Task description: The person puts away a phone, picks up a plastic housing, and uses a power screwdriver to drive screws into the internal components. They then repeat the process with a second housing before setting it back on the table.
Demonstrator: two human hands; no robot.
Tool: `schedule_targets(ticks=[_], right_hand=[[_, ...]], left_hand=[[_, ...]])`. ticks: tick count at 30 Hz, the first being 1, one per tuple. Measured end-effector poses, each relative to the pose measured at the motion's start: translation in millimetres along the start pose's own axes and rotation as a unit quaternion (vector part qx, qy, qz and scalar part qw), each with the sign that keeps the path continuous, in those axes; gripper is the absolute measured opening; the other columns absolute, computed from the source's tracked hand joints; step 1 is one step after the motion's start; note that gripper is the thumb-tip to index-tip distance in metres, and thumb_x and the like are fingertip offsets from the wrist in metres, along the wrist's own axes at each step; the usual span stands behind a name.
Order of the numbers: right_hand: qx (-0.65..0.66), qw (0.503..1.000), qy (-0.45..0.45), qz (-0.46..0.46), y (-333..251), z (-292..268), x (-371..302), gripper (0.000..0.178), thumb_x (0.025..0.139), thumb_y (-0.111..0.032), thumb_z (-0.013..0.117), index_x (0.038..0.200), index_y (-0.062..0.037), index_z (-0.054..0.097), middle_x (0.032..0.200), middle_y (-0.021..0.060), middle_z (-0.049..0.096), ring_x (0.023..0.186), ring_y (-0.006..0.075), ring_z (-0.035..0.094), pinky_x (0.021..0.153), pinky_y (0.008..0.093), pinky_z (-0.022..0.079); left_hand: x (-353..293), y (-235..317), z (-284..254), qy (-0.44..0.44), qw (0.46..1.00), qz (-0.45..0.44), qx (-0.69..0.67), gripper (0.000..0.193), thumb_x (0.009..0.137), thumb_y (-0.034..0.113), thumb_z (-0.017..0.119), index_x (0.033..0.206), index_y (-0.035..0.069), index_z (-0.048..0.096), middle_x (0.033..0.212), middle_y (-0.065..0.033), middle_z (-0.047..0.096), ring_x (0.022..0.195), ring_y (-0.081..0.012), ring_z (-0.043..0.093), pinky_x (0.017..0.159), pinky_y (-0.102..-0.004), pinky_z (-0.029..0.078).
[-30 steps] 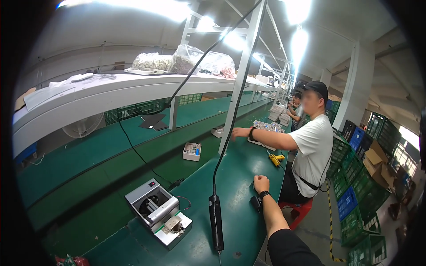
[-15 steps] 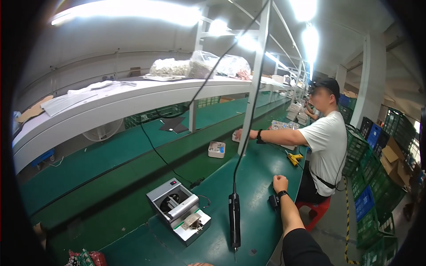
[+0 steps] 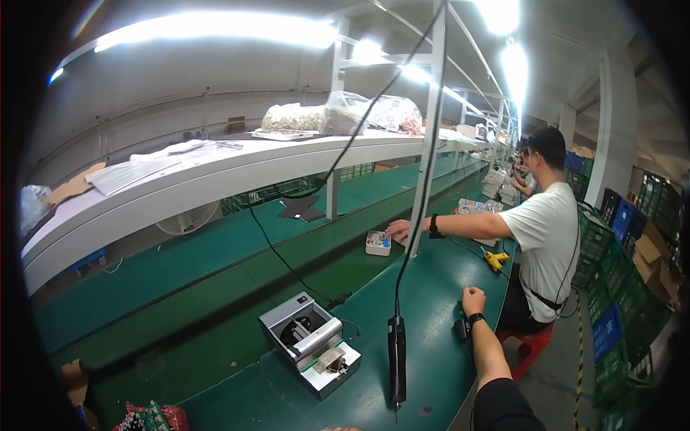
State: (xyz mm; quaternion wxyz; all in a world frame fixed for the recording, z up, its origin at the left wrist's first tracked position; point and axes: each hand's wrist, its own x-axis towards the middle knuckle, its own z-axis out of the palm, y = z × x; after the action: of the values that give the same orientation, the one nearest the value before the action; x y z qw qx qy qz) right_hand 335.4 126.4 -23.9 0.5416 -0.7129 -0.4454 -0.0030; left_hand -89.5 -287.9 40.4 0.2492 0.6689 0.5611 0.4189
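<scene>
My right hand [image 3: 473, 300] rests on the green bench, its fingers curled into a fist with nothing visible in them. A dark watch-like band circles that wrist, and a small black device [image 3: 461, 330] lies beside it. Of my left hand [image 3: 343, 429] only a sliver shows at the lower edge, fingers out of sight. Between my hands a black electric screwdriver [image 3: 397, 359] hangs upright from its cable, bit downward. To its left stands a grey and black machine [image 3: 302, 327] with a white-topped front block [image 3: 348, 357]. Neither hand touches these.
A co-worker [image 3: 550, 230] on a red stool [image 3: 528, 345] reaches toward a white box of parts [image 3: 379, 244] on the green belt. A yellow glue gun [image 3: 494, 260] lies nearby. A white post [image 3: 428, 144] and shelf [image 3: 215, 179] rise ahead. Red-bagged circuit boards [image 3: 153, 416] sit lower left.
The view has swung slightly left, so the scene sits further right. The co-worker's hand has come to the white box, and their head has turned away. My right hand keeps its fist.
</scene>
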Motion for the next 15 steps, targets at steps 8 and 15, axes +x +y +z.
schedule_targets(ticks=[8,15], right_hand=[[0.070,0.997,-0.014,0.043,-8,0,-7,0.028,0.083,-0.027,0.064,0.076,-0.0007,0.071,0.068,0.0162,0.068,0.065,0.0282,0.068,0.064,0.0376,0.051],[-0.056,0.998,-0.021,0.029,-28,-9,-21,0.026,0.082,-0.028,0.064,0.076,-0.0034,0.071,0.066,0.0149,0.066,0.066,0.0308,0.067,0.065,0.0403,0.052]], left_hand=[[2,2,-2,-0.015,1.000,-0.009,0.008,0.023,0.077,-0.004,0.048,0.080,0.008,0.068,0.072,-0.0088,0.067,0.074,-0.0292,0.065,0.075,-0.0389,0.047],[-4,12,5,-0.002,0.999,-0.030,0.013,0.022,0.077,-0.002,0.048,0.080,0.008,0.068,0.072,-0.0081,0.068,0.075,-0.0300,0.065,0.075,-0.0397,0.047]])
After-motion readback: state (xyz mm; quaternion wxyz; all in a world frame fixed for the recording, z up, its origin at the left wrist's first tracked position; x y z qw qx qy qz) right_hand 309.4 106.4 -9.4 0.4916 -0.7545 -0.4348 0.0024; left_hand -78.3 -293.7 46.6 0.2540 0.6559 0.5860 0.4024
